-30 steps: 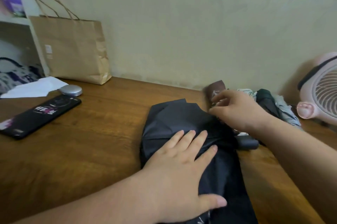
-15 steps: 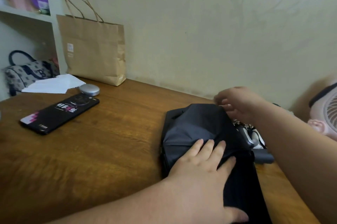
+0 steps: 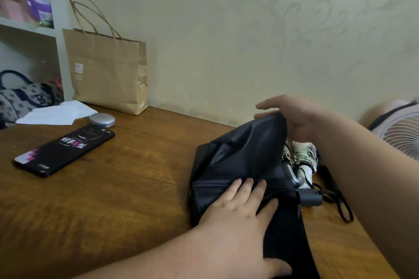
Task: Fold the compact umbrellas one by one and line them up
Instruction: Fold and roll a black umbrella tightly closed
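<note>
Umbrella [image 3: 240, 165], dark, on the table [image 3: 124, 199] right of centre, not yet rolled: cloth loose and spread, long axis running near to far, leaning a little left at the far end.

Pinned on the near half by the left hand [image 3: 238, 222], laid flat on the cloth, fingers straight and slightly apart, curled round nothing.

Lifted at the far end by the right hand [image 3: 297, 122]: far flap raised off the table, fingers stretched leftward over its top edge, thumb hidden behind the cloth. By the look of it a pinch on the flap, not a mere touch.

So, cloth between the two hands: left one near and holding down, right one far and holding up.

Probably the step of folding the far flap over toward the near, pressing hand. Turns on bringing the flap down along the long axis, not askew, with the left palm planted so the bundle cannot slide.

Just right of the dark cloth: floral umbrella [image 3: 301, 156], already bundled, and a grey handle [image 3: 310, 197] poking out rightward beside a black strap [image 3: 340, 201]. Cannot tell which umbrella owns that handle.

Risk, as a guess: right forearm, hanging above those, brushing them and spoiling the row.
</note>
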Demonstrator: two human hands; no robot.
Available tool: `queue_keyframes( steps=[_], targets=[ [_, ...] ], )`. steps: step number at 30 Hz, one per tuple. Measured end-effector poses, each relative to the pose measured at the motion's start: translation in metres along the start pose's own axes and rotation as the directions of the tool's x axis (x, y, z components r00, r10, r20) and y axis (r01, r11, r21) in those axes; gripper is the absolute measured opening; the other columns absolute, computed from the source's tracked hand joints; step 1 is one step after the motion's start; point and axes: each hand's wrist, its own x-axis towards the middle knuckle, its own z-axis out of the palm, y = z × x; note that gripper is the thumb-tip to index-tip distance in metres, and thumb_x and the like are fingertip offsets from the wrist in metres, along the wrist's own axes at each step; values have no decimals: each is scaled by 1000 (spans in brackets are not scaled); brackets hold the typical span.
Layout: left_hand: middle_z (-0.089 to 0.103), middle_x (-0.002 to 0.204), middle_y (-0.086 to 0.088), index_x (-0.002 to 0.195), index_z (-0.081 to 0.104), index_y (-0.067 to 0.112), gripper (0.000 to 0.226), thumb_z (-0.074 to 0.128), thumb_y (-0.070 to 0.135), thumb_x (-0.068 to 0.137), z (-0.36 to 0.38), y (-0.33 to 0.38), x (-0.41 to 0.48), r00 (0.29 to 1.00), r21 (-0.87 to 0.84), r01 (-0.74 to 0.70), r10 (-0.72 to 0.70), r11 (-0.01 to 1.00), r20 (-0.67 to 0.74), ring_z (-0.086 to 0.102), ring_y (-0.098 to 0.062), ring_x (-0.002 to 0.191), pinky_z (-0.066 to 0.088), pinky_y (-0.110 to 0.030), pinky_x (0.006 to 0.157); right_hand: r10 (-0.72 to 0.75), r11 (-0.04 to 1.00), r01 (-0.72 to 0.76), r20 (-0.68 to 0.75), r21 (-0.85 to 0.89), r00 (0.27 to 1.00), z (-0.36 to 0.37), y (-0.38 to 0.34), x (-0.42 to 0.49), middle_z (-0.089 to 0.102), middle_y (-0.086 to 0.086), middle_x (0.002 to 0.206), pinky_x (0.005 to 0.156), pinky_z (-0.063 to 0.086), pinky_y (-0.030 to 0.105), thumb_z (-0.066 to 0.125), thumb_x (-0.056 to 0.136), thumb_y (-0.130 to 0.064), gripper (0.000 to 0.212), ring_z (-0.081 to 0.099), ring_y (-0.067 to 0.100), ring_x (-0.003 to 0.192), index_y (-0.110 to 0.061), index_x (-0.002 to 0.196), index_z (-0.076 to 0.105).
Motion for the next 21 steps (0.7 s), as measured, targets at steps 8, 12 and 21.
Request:
queue_keyframes(
  steps=[8,12,21],
  targets=[
    [-36,164,1,162,-15,32,98,35,81,92,-5,7,-8,999,6,34,-34,999,39,-37,-18,149,-21,-41,122,-235,935,216,-36,-281,971,-28,20,-69,77,17,97,83,52,48,74,89,-18,10,74,30,87,-8,90,75],
    [-32,166,7,161,-15,34,99,35,83,91,-6,9,-11,997,-24,63,-62,998,48,-19,-16,156,-2,-39,124,-263,806,114,-179,-581,948,-25,37,-95,75,3,92,69,54,32,73,86,-53,30,70,22,85,-23,91,76],
    [-26,168,4,162,-13,33,100,34,83,90,-6,11,-13,997,10,61,-61,998,45,-9,-20,158,6,-41,126,-151,976,125,-139,-180,979,-38,76,-126,74,20,83,63,51,37,74,89,-37,28,69,26,67,-11,99,73]
  ],
)
